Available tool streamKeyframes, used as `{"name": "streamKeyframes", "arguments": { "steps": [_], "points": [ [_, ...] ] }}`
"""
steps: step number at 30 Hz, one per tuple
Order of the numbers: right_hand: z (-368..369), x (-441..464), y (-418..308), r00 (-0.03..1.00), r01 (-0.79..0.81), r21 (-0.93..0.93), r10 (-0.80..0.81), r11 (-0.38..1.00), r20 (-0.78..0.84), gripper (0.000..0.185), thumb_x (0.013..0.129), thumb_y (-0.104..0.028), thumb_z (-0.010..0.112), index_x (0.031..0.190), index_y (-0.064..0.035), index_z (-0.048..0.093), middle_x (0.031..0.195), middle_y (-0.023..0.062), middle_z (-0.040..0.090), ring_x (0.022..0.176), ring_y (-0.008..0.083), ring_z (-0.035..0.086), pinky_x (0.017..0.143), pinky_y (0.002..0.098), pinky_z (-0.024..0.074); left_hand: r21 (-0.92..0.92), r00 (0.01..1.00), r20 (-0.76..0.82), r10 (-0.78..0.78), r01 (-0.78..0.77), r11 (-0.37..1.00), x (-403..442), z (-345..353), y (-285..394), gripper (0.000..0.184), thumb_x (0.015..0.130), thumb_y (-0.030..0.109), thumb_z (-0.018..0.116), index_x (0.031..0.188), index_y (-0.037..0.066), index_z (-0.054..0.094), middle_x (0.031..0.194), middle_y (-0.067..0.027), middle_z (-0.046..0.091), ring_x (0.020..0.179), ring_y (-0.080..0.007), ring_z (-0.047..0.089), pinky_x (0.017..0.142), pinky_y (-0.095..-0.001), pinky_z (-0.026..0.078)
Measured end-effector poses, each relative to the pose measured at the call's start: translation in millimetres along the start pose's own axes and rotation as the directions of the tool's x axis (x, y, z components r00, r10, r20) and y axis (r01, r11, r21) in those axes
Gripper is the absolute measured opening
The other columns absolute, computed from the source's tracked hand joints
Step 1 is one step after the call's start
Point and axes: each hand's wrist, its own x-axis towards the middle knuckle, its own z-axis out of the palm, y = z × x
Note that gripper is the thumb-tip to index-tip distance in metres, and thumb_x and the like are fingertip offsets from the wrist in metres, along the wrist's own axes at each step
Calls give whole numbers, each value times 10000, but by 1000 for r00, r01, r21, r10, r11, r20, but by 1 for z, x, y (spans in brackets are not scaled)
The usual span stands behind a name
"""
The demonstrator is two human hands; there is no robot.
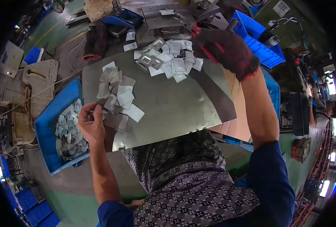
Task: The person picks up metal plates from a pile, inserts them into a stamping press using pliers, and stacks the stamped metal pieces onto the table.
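My right hand (228,51), in a dark red-and-black glove, is closed round red-handled pliers (186,23). Their jaws point up and left, close to a small metal piece (167,12) on the press tooling. My bare left hand (91,125) has its fingers curled in at the left edge of a pile of flat metal plates (125,95); what the fingertips hold, if anything, is hard to make out. Beyond, a heap of formed metal pieces with raised rectangular centres (178,64) lies at the back of the metal worktable (175,109).
Left of the table stands a blue bin (46,125) filled with metal pieces. A blue crate (264,51) is at the back right, with cardboard (228,126) below it. A dark glove (95,41) lies at the back left. Another person (321,113) is far right.
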Motion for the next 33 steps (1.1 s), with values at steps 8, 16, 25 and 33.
{"name": "streamKeyframes", "arguments": {
  "steps": [8, 16, 25, 33],
  "points": [
    [61, -73, -24, 853, -514, 724, 363, 461, 375, 413, 815, -220, 644, 1115, 60, 598, 816, 89, 629, 649, 142, 567, 551, 248, 450, 325, 984, 132, 119, -156, 933, 3, 3, 23, 272, 763, 113, 724, 1009, 25, 647, 937, -79, 654, 889, -204, 601, 777, -317, 471],
    [92, -75, -28, 788, -616, 630, 384, 473, 482, 451, 799, -257, 649, 1106, 63, 567, 787, 116, 635, 678, 182, 628, 579, 285, 523, 442, 824, 472, 313, -528, 725, 14, 29, 47, 379, 684, 193, 744, 1040, 93, 660, 973, -69, 676, 1005, -280, 580, 906, -383, 420],
    [93, -78, -26, 772, -636, 626, 387, 451, 505, 412, 852, -172, 625, 1208, 23, 555, 997, 93, 617, 819, 152, 612, 665, 285, 521, 347, 910, 410, 63, -220, 912, 13, 32, 44, 304, 728, 77, 744, 1017, 48, 653, 884, -65, 676, 811, -197, 636, 694, -315, 497],
    [94, -89, -39, 790, -596, 680, 159, 428, 592, 422, 880, -77, 641, 1280, 4, 537, 1154, 93, 597, 998, 148, 578, 848, 288, 476, -501, 872, 352, -341, 483, 718, 19, 21, 39, 115, 845, 17, 676, 949, 14, 627, 830, -38, 645, 674, -95, 605, 596, -222, 490]
  ]
}}
